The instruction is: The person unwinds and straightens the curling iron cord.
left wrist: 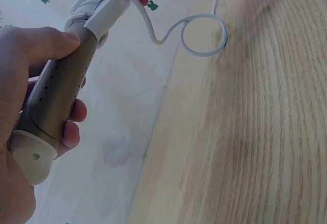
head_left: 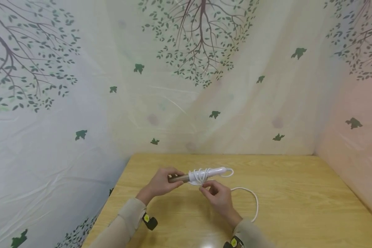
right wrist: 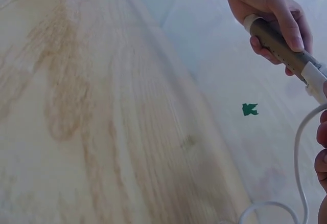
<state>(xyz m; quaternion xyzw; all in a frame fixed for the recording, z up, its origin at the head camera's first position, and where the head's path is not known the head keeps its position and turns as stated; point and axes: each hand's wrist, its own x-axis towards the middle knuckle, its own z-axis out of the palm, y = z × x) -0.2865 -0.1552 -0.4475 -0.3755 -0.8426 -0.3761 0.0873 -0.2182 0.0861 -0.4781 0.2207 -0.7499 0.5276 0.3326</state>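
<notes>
A curling iron (left wrist: 64, 86) with a brown, perforated barrel and a white handle is held up above the table, lying almost level in the head view. My left hand (head_left: 159, 182) grips it around the barrel, thumb on top and fingers underneath. Several turns of its white cord (head_left: 256, 204) are wound around the handle. Just below those turns, my right hand (head_left: 220, 198) pinches the cord between thumb and fingers. The cord's loose part curls down onto the table to the right. Only some right fingertips (right wrist: 321, 132) show at the edge of the right wrist view.
The wooden table (head_left: 297, 193) spans the space beneath both hands. A pale curtain (head_left: 186, 120) with printed trees and green birds hangs behind it and along both sides. Dark cameras sit on both wrists.
</notes>
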